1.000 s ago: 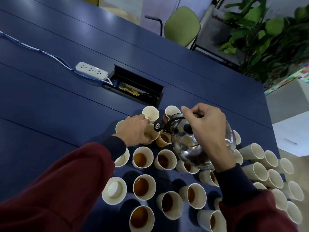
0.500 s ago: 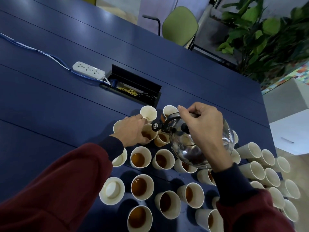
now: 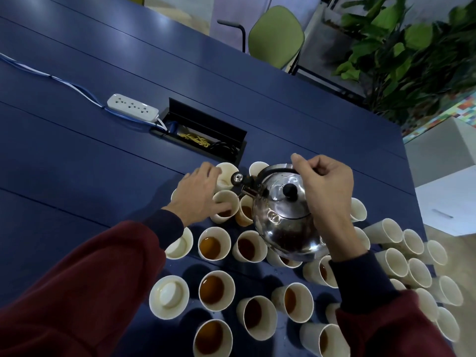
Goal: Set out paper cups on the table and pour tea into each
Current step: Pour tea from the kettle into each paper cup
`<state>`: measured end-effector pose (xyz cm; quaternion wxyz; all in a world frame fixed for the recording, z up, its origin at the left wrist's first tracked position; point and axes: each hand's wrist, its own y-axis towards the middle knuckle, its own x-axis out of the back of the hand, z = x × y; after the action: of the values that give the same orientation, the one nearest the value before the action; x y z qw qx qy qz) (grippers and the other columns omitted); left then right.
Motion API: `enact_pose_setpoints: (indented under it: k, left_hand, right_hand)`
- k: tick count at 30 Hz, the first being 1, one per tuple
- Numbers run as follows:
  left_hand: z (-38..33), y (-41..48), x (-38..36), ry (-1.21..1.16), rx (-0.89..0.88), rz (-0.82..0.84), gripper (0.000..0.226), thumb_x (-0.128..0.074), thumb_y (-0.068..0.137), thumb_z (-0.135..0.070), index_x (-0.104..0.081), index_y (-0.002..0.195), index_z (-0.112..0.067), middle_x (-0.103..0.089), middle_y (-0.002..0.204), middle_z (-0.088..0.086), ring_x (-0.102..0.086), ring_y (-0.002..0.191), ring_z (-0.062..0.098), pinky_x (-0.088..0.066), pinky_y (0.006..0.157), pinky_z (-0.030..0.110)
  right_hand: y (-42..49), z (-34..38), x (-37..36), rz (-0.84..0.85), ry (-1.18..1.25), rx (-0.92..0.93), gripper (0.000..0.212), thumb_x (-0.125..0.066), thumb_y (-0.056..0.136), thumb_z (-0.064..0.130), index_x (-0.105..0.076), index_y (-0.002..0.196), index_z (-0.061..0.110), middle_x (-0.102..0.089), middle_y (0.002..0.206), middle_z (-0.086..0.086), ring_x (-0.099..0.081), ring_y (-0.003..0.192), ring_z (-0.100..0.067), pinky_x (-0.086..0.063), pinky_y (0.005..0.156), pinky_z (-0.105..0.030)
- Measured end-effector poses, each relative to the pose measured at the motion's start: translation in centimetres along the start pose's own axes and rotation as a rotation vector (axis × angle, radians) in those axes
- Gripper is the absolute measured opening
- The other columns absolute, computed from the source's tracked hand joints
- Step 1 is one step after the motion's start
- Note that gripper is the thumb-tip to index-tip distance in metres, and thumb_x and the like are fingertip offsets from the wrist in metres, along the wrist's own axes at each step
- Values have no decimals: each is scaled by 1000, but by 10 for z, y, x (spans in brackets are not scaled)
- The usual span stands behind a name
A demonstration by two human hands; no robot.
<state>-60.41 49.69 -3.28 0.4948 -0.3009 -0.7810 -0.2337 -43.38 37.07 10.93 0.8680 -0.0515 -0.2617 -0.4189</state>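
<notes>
Kettle (image 3: 279, 217) tipped back level, right hand (image 3: 327, 191) gripping its handle (image 3: 277, 171); left hand (image 3: 198, 194) fingers now spread on the cup (image 3: 226, 202): pour seemingly finished.

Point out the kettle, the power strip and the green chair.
kettle (image 3: 282, 221), head view, on its shiny body.
power strip (image 3: 132, 108), head view, middle of its white top.
green chair (image 3: 277, 37), head view, on its backrest.

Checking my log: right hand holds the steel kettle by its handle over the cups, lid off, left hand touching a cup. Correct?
No: the head view shows the kettle with its lid on, black knob up. Otherwise right: right hand grips the handle, left hand touches a cup.
</notes>
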Motion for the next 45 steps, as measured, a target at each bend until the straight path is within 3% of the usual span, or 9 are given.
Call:
enact_pose_setpoints:
  k: [4,10,14,17,23,32,45]
  left_hand:
    - [8,15,2,10,31,-110,61,-71,83,-43,-52,129,-7,-53,120,12,-59,102,32,-48,82,45]
    - [19,49,6,38,39,181,77,-69,86,-32,-32,148,-7,-46,139,14,-55,119,36,-47,94,49]
    - [21,62,5,66,-18,279,93,-73,85,-44,-22,156,-12,-47,140,9,-55,121,32,-49,94,47]
    - [22,69,2,57,-53,286,92,-75,82,-44,-27,155,-16,-50,135,5,-57,117,30,-49,87,44]
    - [17,74,-1,13,-60,264,69,-76,79,-43,-50,139,-20,-55,123,2,-59,111,29,-52,83,45]
    - [19,72,-2,-3,-51,237,67,-78,76,-44,-53,133,-21,-55,123,2,-61,106,28,-52,81,43]
    - [21,69,-4,19,-42,244,68,-78,78,-41,-50,136,-22,-53,130,2,-61,109,29,-49,82,41]
  right_hand:
    - [12,4,-4,-20,57,-9,47,-73,88,38,-54,65,1,-46,55,1,-41,56,-11,-40,60,-27]
    - [32,12,-15,-8,-16,63,43,-71,89,39,-56,62,7,-46,51,8,-42,54,-7,-41,59,-23]
    - [44,14,-24,18,-106,73,40,-70,88,41,-61,63,11,-51,50,10,-47,53,-6,-44,60,-25]
    - [52,12,-32,22,-155,94,38,-69,87,41,-62,62,14,-54,50,7,-48,52,-7,-48,63,-32]
    - [57,15,-43,49,-249,145,34,-68,88,42,-65,64,19,-58,49,5,-52,50,-7,-44,60,-25]
    - [53,22,-48,59,-371,174,35,-65,89,44,-64,64,19,-58,51,3,-57,56,-16,-45,61,-30]
    - [49,31,-47,33,-446,231,33,-63,90,44,-63,66,21,-58,52,4,-56,54,-13,-40,56,-26]
